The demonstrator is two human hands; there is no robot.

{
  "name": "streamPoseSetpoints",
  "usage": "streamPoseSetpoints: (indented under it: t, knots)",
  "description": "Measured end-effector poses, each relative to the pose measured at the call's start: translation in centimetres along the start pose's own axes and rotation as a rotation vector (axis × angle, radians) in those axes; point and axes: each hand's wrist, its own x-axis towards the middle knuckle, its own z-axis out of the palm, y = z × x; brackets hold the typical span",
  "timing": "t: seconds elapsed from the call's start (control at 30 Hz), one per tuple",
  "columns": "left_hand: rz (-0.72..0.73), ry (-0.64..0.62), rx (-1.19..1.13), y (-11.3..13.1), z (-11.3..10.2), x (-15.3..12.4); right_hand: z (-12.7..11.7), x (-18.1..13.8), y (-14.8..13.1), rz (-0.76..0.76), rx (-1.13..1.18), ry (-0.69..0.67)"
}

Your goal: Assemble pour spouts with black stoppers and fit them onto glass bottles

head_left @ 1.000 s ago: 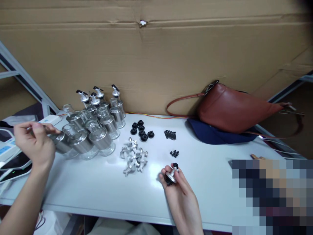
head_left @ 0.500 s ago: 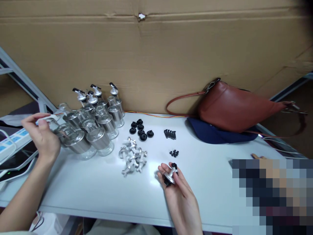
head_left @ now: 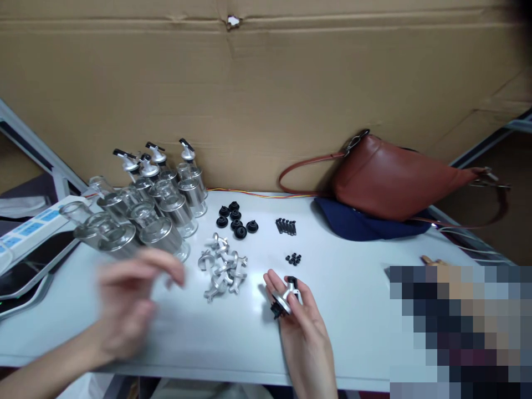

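Observation:
My right hand (head_left: 301,321) holds a bottle pourer spout (head_left: 283,300) near the table's front edge. The pourer has a silver body, a black cap at its upper end and a black stopper at its lower end. Blurred by motion, my left hand (head_left: 135,302) hovers over the table in front of the glass bottles, fingers apart from the thumb, with nothing visible in it. Between the hands lies a heap of silver spout pieces (head_left: 224,266). Black stoppers (head_left: 235,221) sit behind it. Small black levers (head_left: 286,226) and tiny black caps (head_left: 293,259) lie beyond my right hand.
Several glass bottles with steel sleeves (head_left: 160,233) stand at the left, some at the back topped with pourers. A white power strip (head_left: 35,230) and dark devices are beside them. A brown bag (head_left: 394,177) rests on a navy cap (head_left: 353,221). Cardboard (head_left: 266,100) forms the back wall.
My left hand has moved right and toward me, away from the bottle at the far left. The pourer stays in my right hand, slightly more tilted. The view has shifted slightly.

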Motion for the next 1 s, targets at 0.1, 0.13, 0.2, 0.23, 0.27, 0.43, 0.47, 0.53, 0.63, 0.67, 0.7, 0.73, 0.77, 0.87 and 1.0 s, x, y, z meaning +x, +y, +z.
streamPoseSetpoints:
  t: [0.1,0.13,0.2,0.23,0.27,0.43,0.47,0.53,0.63,0.67,0.7,0.73,0.77,0.87,1.0]
  knots:
    - [-0.623,-0.724,-0.301,0.3,4.8,-2.1,-0.1,-0.1,0.0,0.018,-0.135,-0.021]
    - [-0.859,-0.953,-0.410,0.1,6.0,-2.3,-0.2,-0.1,-0.1,0.033,-0.177,-0.031]
    - [-1.176,-1.227,-0.626,-0.5,7.9,-2.4,-0.3,0.2,-0.6,0.049,-0.245,-0.050]
    - [-1.248,-1.255,-0.701,-0.9,8.7,-2.3,-0.4,0.3,-0.9,0.044,-0.270,-0.057]
    - [-1.280,-1.222,-0.761,-1.4,9.3,-2.1,-0.5,0.5,-1.3,0.034,-0.291,-0.061]
    - [-1.279,-0.915,-0.931,-2.8,11.3,-2.1,-0.8,0.6,-1.6,0.026,-0.395,-0.059]
    - [-1.278,-0.882,-0.955,-2.9,11.4,-2.2,-0.8,0.4,-1.4,0.021,-0.434,-0.066]
    - [-1.270,-0.800,-0.962,-2.9,11.5,-2.4,-0.7,0.0,-0.9,-0.010,-0.528,-0.082]
    - [-1.263,-0.691,-0.919,-2.9,11.5,-2.6,-0.6,-0.4,-0.3,-0.056,-0.618,-0.117]
    - [-1.263,-0.674,-0.910,-2.9,11.5,-2.6,-0.7,-0.4,-0.2,-0.067,-0.625,-0.131]
    - [-1.262,-0.668,-0.908,-2.9,11.5,-2.5,-0.7,-0.4,-0.2,-0.077,-0.625,-0.146]
    - [-1.261,-0.671,-0.908,-3.0,11.4,-2.4,-0.8,-0.4,-0.2,-0.087,-0.619,-0.158]
    - [-1.264,-0.686,-0.913,-3.0,11.4,-2.3,-0.9,-0.4,-0.3,-0.100,-0.612,-0.167]
    - [-1.260,-0.782,-0.955,-2.9,11.1,-1.9,-1.1,-0.5,-0.6,-0.137,-0.604,-0.232]
    - [-1.135,-0.903,-0.936,-2.7,10.8,-1.6,-1.3,-0.8,-0.9,-0.158,-0.649,-0.383]
